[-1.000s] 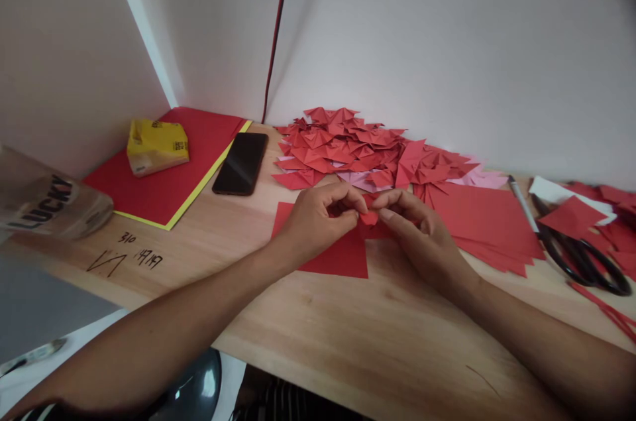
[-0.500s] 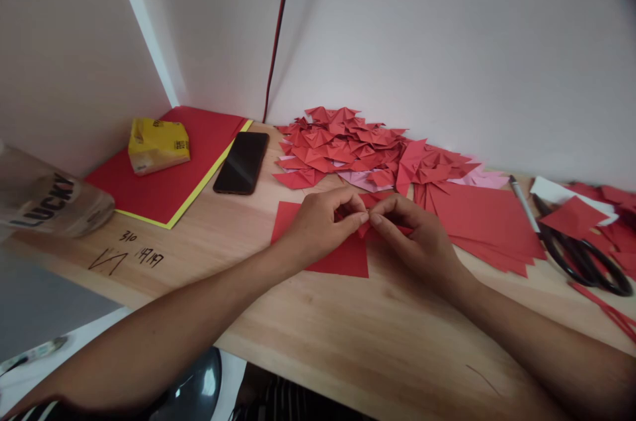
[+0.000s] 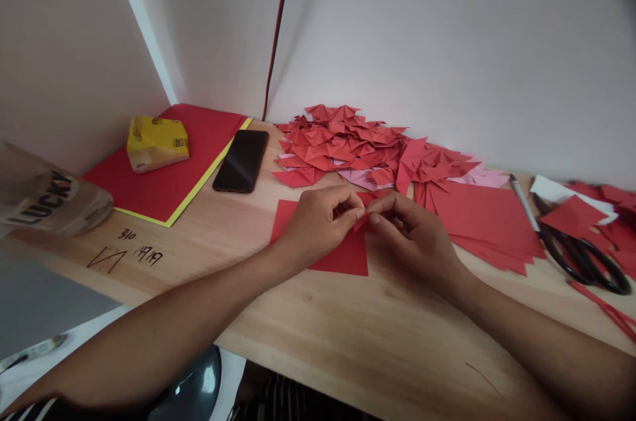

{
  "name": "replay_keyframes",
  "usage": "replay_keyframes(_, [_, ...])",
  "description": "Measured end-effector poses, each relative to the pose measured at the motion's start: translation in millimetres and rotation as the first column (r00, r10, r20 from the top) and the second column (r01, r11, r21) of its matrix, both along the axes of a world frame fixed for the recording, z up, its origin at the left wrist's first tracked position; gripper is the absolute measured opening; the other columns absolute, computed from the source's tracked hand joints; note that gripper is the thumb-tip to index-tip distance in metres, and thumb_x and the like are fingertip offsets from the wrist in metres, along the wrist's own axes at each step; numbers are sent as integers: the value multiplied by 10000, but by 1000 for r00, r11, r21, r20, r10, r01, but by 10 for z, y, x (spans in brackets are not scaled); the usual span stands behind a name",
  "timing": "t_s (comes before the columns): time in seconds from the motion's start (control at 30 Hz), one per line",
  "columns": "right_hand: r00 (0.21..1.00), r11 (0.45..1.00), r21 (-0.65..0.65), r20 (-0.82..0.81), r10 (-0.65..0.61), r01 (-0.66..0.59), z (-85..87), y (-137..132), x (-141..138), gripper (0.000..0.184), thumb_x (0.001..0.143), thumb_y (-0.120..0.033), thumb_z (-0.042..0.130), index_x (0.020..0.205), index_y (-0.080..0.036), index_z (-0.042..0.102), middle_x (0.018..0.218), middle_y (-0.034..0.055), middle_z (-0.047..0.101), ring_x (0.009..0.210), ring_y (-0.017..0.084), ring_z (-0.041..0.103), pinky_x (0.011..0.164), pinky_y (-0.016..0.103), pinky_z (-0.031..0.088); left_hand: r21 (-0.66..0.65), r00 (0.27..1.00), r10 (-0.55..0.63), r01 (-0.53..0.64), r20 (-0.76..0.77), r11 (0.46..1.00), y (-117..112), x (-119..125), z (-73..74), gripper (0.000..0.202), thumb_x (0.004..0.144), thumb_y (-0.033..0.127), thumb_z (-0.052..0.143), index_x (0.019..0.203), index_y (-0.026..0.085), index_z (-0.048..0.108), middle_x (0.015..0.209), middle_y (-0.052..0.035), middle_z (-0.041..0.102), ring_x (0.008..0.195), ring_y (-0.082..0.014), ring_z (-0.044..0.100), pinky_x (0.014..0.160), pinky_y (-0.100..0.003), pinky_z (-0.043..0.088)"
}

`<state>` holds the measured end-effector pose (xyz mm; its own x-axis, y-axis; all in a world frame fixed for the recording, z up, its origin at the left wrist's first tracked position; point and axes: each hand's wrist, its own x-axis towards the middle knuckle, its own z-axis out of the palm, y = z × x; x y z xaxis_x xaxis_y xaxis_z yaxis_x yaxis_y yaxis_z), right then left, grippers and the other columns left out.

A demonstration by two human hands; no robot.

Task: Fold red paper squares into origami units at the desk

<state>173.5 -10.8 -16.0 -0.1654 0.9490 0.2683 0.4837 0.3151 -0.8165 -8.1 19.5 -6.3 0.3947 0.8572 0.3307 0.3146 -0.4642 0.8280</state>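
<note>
My left hand (image 3: 325, 219) pinches a small folded piece of red paper (image 3: 362, 219) between thumb and forefinger. From the other side my right hand (image 3: 412, 229) has its thumb and forefinger closed at the edge of the same paper. Both hands hide most of that piece, so its shape is hard to make out. Under them lies a flat red paper sheet (image 3: 342, 265) on the wooden table (image 3: 308, 335). Just behind the hands spreads a heap of folded red and pink paper pieces (image 3: 342, 142).
To the right are a stack of red sheets (image 3: 489, 215), a pen (image 3: 523, 202) and black-handled scissors (image 3: 581, 262). On the left stand a phone (image 3: 242, 161), a yellow packet (image 3: 158, 144) on large red sheets (image 3: 209, 126), and a bottle (image 3: 54, 199). A wall rises behind.
The fingertips of my two hands have moved slightly apart, showing a little more of the folded paper between them. Everything else stays in place, apart from a slight view shift.
</note>
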Motion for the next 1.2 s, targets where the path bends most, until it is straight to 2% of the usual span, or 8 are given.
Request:
replay_keyframes(0.2, [998,995,97,64,-8,2,6,5,3,70,896,-230,578,831,-213,596,770,11,604,651,137,534,575,279,418,143,1000,10,-7,-17,990,-39,-2,-13,109,851,126,608,763,171,654,753,6,692,697,-109,595,650,-243,438])
replay_keyframes(0.33, [995,990,142,98,-16,2,3,9,12,48,897,-205,570,877,-220,611,810,18,620,679,146,540,606,291,433,145,999,35,-35,4,989,-31,-4,-19,100,857,135,620,770,170,654,751,8,688,695,-107,594,655,-243,438])
replay_keyframes(0.5, [994,986,169,103,-26,8,-5,11,21,49,899,-212,592,862,-230,618,791,15,630,676,151,551,596,288,429,110,1000,13,-11,-9,994,-14,0,-11,70,843,141,651,780,170,642,749,16,673,695,-107,580,652,-240,431])
replay_keyframes(0.7, [993,985,174,117,-20,-1,-23,25,29,52,896,-204,594,877,-227,637,807,19,650,712,159,576,637,301,443,169,1000,15,-11,-22,986,-15,-13,-30,103,854,103,628,772,162,644,750,18,666,698,-100,572,654,-234,416])
replay_keyframes(0.83, [997,994,113,80,2,-11,-23,30,28,60,908,-217,586,885,-222,641,822,22,664,735,158,593,647,294,448,233,998,27,-12,-61,972,-15,-21,-53,112,864,90,608,782,162,635,771,15,665,722,-105,579,675,-238,421])
replay_keyframes(0.93, [998,997,80,63,5,-10,-12,23,19,68,904,-242,608,852,-211,637,788,17,659,689,145,577,608,280,430,278,997,-5,27,-78,960,-15,-18,-56,123,883,91,582,786,157,618,811,1,663,777,-115,584,723,-246,436])
replay_keyframes(1.03, [998,997,76,66,9,-14,-14,13,10,74,906,-240,599,850,-205,632,775,13,646,674,137,564,601,275,425,278,996,-44,65,-79,958,-16,-16,-50,130,886,77,563,789,152,604,821,-7,648,810,-123,579,743,-252,440])
replay_keyframes(1.2, [996,996,87,87,0,-7,-22,9,6,61,901,-200,572,902,-201,633,800,16,655,684,135,567,635,279,444,274,997,-3,24,-74,961,-17,-19,-43,121,870,72,584,784,154,602,792,7,636,760,-113,561,699,-246,421])
